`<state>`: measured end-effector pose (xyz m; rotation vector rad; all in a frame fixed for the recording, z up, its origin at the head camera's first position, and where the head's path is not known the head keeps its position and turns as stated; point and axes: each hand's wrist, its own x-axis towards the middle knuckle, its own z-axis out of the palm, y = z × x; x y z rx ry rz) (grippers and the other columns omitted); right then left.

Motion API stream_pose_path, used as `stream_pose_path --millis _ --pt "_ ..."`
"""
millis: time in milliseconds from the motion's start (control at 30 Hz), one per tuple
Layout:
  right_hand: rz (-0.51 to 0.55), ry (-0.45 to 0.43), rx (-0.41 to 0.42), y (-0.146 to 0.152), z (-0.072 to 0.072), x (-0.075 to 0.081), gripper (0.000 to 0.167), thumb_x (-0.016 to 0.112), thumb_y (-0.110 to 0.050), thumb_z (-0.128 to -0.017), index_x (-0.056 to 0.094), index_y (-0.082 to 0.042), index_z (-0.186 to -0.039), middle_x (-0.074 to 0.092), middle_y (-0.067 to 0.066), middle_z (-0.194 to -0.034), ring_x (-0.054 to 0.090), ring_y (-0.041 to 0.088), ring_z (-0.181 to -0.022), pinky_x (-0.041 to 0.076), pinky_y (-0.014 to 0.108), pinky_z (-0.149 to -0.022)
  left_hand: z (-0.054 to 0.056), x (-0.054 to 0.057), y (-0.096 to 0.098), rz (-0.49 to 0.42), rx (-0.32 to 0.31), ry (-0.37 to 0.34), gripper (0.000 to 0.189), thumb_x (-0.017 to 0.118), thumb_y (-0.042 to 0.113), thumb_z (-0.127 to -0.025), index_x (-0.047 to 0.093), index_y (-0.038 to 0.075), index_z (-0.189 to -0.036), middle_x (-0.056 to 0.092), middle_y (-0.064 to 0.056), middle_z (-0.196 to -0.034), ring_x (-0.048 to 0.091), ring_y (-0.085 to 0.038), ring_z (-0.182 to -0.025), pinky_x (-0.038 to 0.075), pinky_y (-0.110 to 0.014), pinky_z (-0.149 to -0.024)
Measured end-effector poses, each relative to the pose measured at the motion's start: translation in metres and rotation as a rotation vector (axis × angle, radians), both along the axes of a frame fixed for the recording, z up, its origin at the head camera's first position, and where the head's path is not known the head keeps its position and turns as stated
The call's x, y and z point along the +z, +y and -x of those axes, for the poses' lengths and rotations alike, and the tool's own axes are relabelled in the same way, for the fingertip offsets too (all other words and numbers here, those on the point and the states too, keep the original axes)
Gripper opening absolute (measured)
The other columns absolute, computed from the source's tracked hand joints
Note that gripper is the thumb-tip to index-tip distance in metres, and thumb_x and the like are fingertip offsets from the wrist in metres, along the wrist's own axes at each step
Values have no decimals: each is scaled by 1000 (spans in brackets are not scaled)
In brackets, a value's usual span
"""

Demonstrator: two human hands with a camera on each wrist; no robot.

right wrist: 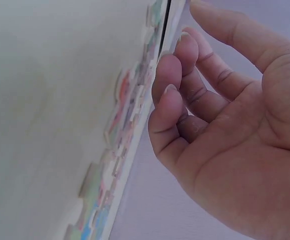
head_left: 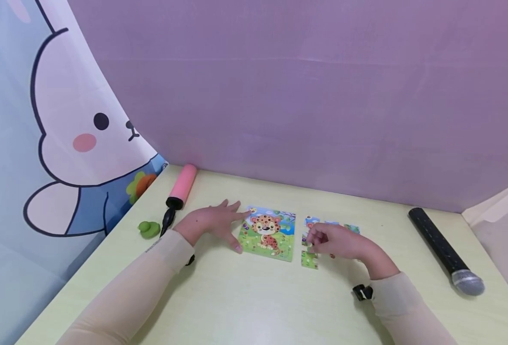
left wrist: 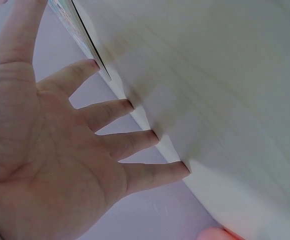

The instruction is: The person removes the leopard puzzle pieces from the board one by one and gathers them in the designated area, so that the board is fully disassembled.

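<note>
A square picture board (head_left: 260,245) showing a cartoon leopard cub lies flat on the table. To its right lie several jigsaw pieces (head_left: 310,260), partly hidden under my right hand (head_left: 337,239). That hand hovers palm down over them, its fingers loosely bent; in the right wrist view nothing shows between fingers and thumb, and the pieces (right wrist: 117,122) lie beyond the fingertips. At the board's left side is my left hand (head_left: 215,223), fingers spread wide. Its index fingertip meets the board's upper left edge, and the left wrist view shows the other fingertips on the tabletop.
Left of the left hand, a pink hand pump (head_left: 183,184) with a black end and a green toy duck (head_left: 149,229) are on the table (head_left: 254,306). A black microphone (head_left: 441,247) with a silver head lies at the right. A purple cloth (head_left: 305,105) hangs behind the table.
</note>
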<state>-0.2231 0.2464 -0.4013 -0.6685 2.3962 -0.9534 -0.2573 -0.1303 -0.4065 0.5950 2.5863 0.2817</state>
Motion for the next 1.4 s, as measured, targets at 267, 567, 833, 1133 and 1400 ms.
stream_pose_path --millis 267,567,833,1133,1400 --pt "-3 -2 -11 -3 0 5 13 65 -12 -105 62 -3 -114 62 7 -93 56 16 -76 53 29 -54 0 -1 0 1 2 2 121 87 74 -72 22 44 -170 3 -6 -183 -2 -45 -169 17 -80 -129" --pt "-15 19 -30 -23 6 14 18 64 -18 -106 62 -6 -120 69 10 -106 64 27 -80 56 35 -61 -1 0 0 -3 -4 6 120 87 73 -73 22 44 -170 4 -8 -183 -1 -46 -169 17 -79 -129" --pt "58 -27 -37 -48 14 21 38 69 -25 -106 54 -3 -133 60 12 -114 68 32 -82 62 45 -75 0 0 0 2 -10 12 121 86 74 -73 22 43 -170 4 -8 -183 -1 -47 -168 17 -79 -129" --pt "118 -30 -7 -77 21 17 39 69 -23 -105 55 -1 -134 62 12 -116 72 40 -84 64 48 -77 0 -1 -1 4 -18 14 121 85 76 -72 22 42 -170 4 -10 -183 0 -48 -168 17 -80 -128" --pt "106 -70 25 -98 26 7 38 71 -25 -104 59 -2 -132 65 11 -113 70 31 -89 66 43 -81 1 0 -1 -1 -20 12 121 86 75 -73 23 40 -171 4 -10 -183 0 -50 -168 17 -81 -128"
